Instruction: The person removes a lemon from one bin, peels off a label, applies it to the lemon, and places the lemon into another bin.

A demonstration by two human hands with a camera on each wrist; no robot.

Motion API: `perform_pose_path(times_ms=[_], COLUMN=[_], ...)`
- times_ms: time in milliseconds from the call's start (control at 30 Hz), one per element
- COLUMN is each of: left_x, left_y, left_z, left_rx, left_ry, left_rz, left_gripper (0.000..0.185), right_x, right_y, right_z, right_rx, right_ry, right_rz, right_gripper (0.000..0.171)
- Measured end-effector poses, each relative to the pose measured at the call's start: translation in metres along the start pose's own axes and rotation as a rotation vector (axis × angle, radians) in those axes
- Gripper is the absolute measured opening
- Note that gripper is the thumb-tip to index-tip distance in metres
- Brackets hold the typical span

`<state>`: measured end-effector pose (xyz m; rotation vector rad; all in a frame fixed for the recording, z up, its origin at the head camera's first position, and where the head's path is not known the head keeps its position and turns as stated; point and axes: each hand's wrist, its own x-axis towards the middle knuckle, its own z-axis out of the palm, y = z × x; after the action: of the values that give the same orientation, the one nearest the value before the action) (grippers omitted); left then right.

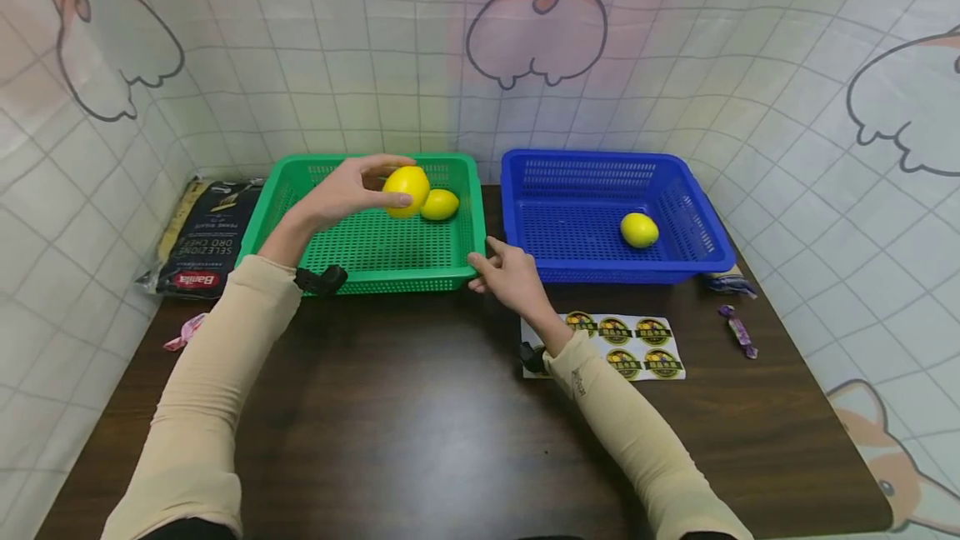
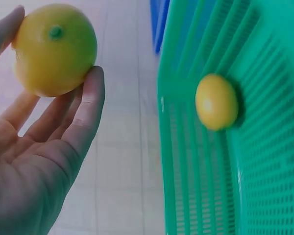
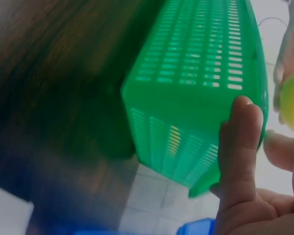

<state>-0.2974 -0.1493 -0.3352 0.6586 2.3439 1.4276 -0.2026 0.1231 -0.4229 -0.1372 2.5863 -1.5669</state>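
Lemon lifted over green basket, mid-transfer.
My left hand [image 1: 341,190] pinches a lemon [image 1: 406,189] in its fingertips above the green basket [image 1: 375,273], second lemon [image 1: 439,204] lying below; my right hand [image 1: 510,273], fingers loosely extended, steadies its rim. Next move, I judge: carry rightward to the blue basket [image 1: 600,273], clearing both rims.

left arm reaches forward and is raised, forearm in a beige sleeve, a dark strap at the wrist, and the left hand [image 1: 341,190] is lifted with fingers and thumb curled round a yellow lemon [image 1: 406,189], pinching it at the fingertips [image 2: 90,93] with the palm open behind it. right arm stretches forward and lower, sleeve to the wrist, and the right hand [image 1: 510,273] rests with fingers [image 3: 242,142] loosely extended, the tips touching the near right corner of the green basket [image 1: 420,277], nothing gripped.
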Motion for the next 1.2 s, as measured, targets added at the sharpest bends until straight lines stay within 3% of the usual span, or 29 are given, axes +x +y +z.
perform_pose_path(times_ms=[233,500,767,967,1100,1200], left_x=[-0.030,-0.060,-0.061,-0.058,-0.060,-0.062], left_y=[0.004,-0.002,-0.030,-0.052,-0.062,-0.065], left_z=[0.039,0.087,0.144,0.174,0.190,0.200], left_rx=[0.044,-0.052,-0.102,-0.088,-0.070,-0.058], left_ry=[-0.058,-0.132,-0.242,-0.229,-0.223,-0.223], left_rz=[0.089,0.145,0.132,0.085,0.058,0.045], left_gripper=[0.058,0.059,0.063,0.066,0.071,0.067], right_x=[-0.011,-0.041,-0.052,-0.055,-0.058,-0.060], right_y=[-0.005,-0.008,0.029,0.052,0.063,0.067], right_z=[-0.014,-0.022,-0.054,-0.064,-0.061,-0.057], right_rx=[-0.246,-0.292,-0.453,-0.534,-0.563,-0.617], right_ry=[-0.054,-0.084,-0.137,-0.244,-0.334,-0.352], right_rz=[-0.009,-0.113,-0.108,-0.039,-0.016,-0.027], right_gripper=[0.073,0.051,0.033,0.027,0.035,0.041])
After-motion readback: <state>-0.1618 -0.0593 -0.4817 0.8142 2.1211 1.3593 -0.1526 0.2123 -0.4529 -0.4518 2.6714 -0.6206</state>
